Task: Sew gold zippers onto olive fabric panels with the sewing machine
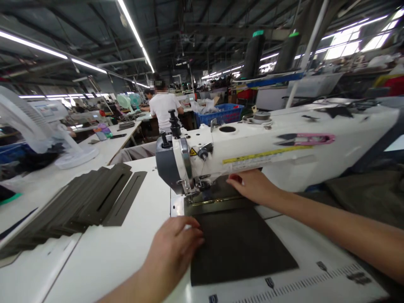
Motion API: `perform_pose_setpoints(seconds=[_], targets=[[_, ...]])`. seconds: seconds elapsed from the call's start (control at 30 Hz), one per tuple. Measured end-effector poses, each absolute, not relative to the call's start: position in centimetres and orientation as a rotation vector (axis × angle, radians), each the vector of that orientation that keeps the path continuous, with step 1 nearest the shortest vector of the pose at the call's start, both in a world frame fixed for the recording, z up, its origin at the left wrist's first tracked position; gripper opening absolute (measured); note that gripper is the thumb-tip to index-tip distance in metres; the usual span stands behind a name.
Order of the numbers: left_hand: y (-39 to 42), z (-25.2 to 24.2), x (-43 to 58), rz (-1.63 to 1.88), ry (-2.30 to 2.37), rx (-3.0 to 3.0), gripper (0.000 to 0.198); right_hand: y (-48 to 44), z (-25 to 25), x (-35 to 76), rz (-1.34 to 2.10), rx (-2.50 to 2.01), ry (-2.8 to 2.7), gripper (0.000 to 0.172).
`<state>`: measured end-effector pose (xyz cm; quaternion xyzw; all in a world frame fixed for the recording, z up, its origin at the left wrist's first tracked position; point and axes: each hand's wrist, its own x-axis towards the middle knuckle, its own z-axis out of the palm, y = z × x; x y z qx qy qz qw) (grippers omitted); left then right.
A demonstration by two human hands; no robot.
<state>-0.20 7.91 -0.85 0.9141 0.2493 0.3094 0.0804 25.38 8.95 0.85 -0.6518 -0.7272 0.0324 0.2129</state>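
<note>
A dark grey fabric panel (240, 244) lies flat on the white sewing table (120, 248), its far edge under the needle area of a white sewing machine (252, 155). My left hand (176, 244) rests with curled fingers on the panel's left edge, pressing it down. My right hand (252, 185) lies flat on the fabric just right of the presser foot (197, 189), beneath the machine arm, fingers stretched toward the needle.
A fanned stack of dark slotted fabric pieces (85, 202) lies to the left. Pink thread snips (309, 139) sit on the machine top. A white fan (47, 130) stands at far left. A person in a white shirt (162, 109) works beyond; a blue crate (225, 113) stands nearby.
</note>
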Motion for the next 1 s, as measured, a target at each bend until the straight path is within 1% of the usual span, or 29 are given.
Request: perform_pose_setpoints(seconds=[0.1,0.2,0.33,0.53,0.67,0.77,0.87,1.0], targets=[[10.5,-1.1,-2.2,0.86,0.884,2.913,0.019,4.9,0.0,23.5,0.146,-1.689,-2.216,0.014],[12.2,-1.5,-2.1,0.807,0.741,3.063,0.019,2.8,-0.9,21.2,0.049,-1.758,-2.302,0.016],[12.6,-1.8,-1.4,0.724,0.549,3.21,0.022,3.3,-1.0,19.4,-0.04,-1.93,-2.291,0.023],[12.5,-0.8,-1.2,0.743,0.76,2.961,0.017,4.5,-0.4,18.3,-0.107,-1.899,-2.343,0.035],[13.0,-0.2,-1.4,0.78,0.904,2.881,0.012,5.6,0.2,16.7,-0.088,-1.761,-2.358,0.029],[13.2,-0.3,-1.4,0.787,0.964,2.822,0.011,6.6,0.0,15.8,-0.053,-1.737,-2.335,0.029],[13.0,-0.8,-1.4,0.833,0.902,2.807,0.012,6.9,-0.8,15.9,-0.017,-1.649,-2.365,0.028],[12.3,-1.9,-1.2,0.865,0.824,2.928,0.016,6.4,-2.0,16.5,-0.078,-1.487,-2.383,0.02]])
